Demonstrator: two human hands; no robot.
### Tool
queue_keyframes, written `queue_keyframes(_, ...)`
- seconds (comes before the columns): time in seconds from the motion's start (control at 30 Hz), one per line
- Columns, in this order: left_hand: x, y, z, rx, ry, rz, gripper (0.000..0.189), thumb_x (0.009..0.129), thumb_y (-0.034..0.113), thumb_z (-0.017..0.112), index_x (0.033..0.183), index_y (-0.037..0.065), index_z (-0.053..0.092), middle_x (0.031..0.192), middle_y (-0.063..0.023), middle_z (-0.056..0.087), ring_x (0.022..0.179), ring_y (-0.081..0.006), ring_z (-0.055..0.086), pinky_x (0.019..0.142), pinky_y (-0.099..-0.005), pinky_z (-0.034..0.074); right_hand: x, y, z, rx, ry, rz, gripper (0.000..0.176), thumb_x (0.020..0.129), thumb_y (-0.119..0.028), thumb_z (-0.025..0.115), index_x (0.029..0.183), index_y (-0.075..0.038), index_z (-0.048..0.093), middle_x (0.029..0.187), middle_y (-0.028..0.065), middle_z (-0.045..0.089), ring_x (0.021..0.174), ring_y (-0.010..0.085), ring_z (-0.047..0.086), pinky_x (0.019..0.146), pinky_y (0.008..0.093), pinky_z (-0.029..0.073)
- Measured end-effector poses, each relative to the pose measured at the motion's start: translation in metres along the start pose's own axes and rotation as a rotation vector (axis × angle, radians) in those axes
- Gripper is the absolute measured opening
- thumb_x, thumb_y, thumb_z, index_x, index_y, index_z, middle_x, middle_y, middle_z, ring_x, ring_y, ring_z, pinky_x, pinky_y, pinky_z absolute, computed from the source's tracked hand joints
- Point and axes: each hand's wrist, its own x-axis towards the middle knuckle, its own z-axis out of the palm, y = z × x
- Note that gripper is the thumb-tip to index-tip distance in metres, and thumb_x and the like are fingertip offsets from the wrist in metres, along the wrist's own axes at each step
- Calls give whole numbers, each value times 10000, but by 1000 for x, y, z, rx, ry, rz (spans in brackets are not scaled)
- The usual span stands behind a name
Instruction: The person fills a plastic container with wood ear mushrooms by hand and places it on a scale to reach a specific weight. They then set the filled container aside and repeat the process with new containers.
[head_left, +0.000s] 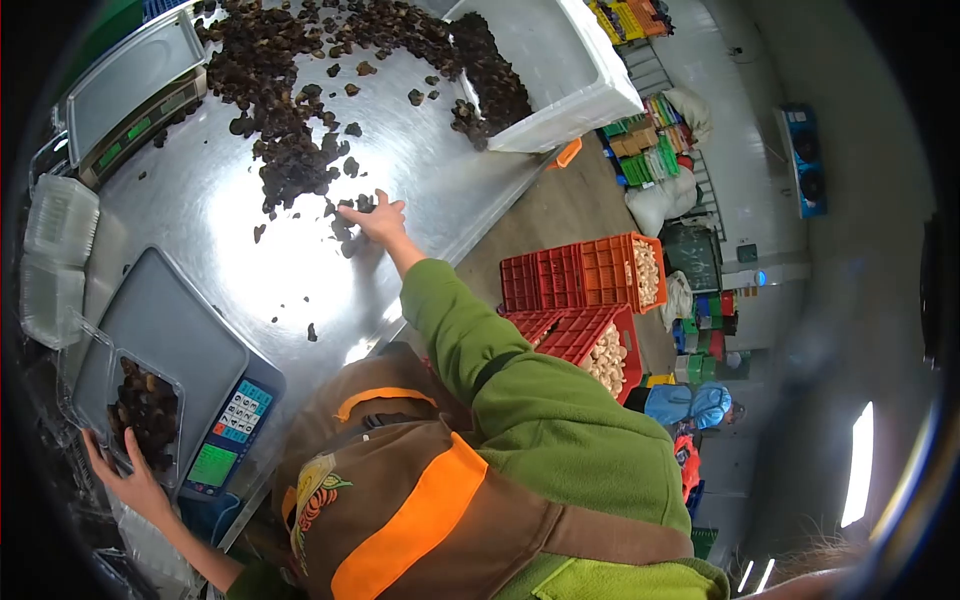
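Note:
My right hand [380,222] reaches over the shiny metal table with its fingers spread. Small dark mushrooms [365,204] lie at its thumb and fingertips, at the edge of a larger dark mushroom pile [290,160]. At lower left, my left hand [132,485] grips the near rim of a clear plastic container [176,385], its thumb toward the contents. Brown mushrooms [146,410] fill part of the container. It rests on the grey pan of a digital scale [165,300] with a lit green display.
A white foam box [570,110] with dark mushrooms stands at the table's far end. A second scale [135,85] and stacked clear containers [60,220] line the left side. Red crates [545,280] with pale mushrooms stand on the floor. A person in blue [690,404] is in the background.

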Motion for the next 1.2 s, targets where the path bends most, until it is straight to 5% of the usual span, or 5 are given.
queue_keyframes(0.23,-6,-9,-11,-37,104,-60,513,897,236,674,1335,36,500,1371,-110,489,1211,-241,506,1017,-368,408,-4,-2,53,-82,205,-378,281,754,-133,628,1033,-146,602,1106,141,490,1069,353,502,905,435,459)
queue_keyframes(0.43,-13,-25,-17,-48,194,-178,438,909,182,653,1302,30,531,1324,-118,530,1169,-220,533,956,-340,450,-20,-9,72,119,66,-740,251,748,-103,651,994,-89,604,991,140,606,931,292,612,793,382,511)
queue_keyframes(0.6,4,-21,-15,-272,275,-199,390,907,114,643,1272,15,549,1257,-139,561,1136,-197,553,915,-316,476,-153,-134,61,572,-844,-572,206,810,-108,667,1003,-65,607,917,64,604,638,119,601,516,232,520)
queue_keyframes(0.83,37,-11,-19,-421,203,-173,357,893,88,649,1228,-10,572,1203,-113,566,1116,-187,558,892,-307,499,-255,-215,122,324,-815,-1412,344,819,-178,707,1108,-36,589,1011,99,593,940,186,597,580,264,535)
queue_keyframes(1.2,16,-65,-29,-382,252,-333,404,891,155,670,1248,-2,563,1238,-134,561,1096,-195,570,908,-291,476,-217,-204,101,315,-1046,-804,373,901,-192,643,1203,16,576,1123,109,629,934,172,642,669,284,565)
